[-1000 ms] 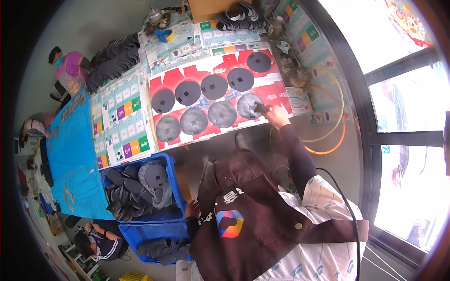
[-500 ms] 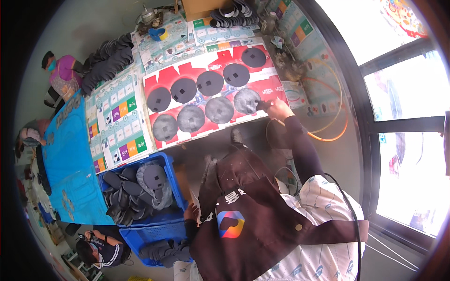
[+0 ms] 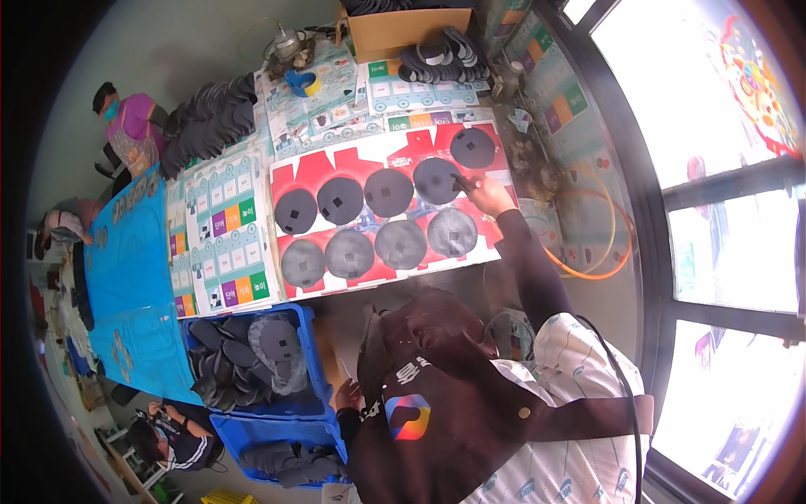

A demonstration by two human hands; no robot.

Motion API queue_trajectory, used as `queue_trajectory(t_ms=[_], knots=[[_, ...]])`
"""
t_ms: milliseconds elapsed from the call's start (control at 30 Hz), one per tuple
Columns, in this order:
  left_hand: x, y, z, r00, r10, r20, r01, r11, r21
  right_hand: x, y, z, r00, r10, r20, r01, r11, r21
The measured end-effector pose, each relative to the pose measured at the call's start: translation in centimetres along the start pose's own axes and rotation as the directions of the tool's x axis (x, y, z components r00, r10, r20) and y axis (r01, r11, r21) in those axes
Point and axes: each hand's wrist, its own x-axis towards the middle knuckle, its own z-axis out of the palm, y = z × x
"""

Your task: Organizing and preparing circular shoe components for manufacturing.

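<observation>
My right hand (image 3: 489,196) is closed around a small dark tool (image 3: 462,182) that looks like a spray gun; its details are too small to make out. The tool's tip is over the right part of a round dark pad (image 3: 437,180) in the far row. Beside it lie other dark pads, each with a small square mark. The near row, such as this pad (image 3: 400,244), has a whitish, mottled sheen; the far row is mostly plain dark. All lie on a red and white printed sheet (image 3: 378,277). My left hand (image 3: 347,393) is low beside the blue crate, its fingers mostly hidden.
Blue crates (image 3: 315,353) with dark pads stand left of me. Stacked dark pads (image 3: 210,118) and a cardboard box (image 3: 411,34) are at the back. An orange hose (image 3: 579,273) loops at right. Other people (image 3: 134,126) are beyond the blue table (image 3: 134,277).
My right hand with the tool has moved from the right-end pad of the near row to the pad behind it. The whole view has shifted slightly. My left hand stays low by the crate.
</observation>
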Motion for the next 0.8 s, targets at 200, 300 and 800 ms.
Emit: queue_trajectory(t_ms=[200, 300, 800], knots=[[0.3, 0.6, 4.2, 0.927, -0.374, 0.023, 0.352, 0.846, -0.4, 1.1, -2.1, -4.2, 0.951, 0.269, 0.154, -0.302, 0.915, 0.269], [0.8, 1.7, 5.6, 0.88, -0.46, -0.118, 0.361, 0.809, -0.464, 1.5, -3.4, -6.0, 0.95, 0.308, 0.044, -0.309, 0.918, 0.249], [2.1, 6.5, 7.7, 0.981, 0.008, -0.193, 0.014, 0.994, 0.11, 4.9, -0.9, -3.8, 0.906, 0.302, 0.297, -0.393, 0.861, 0.324]])
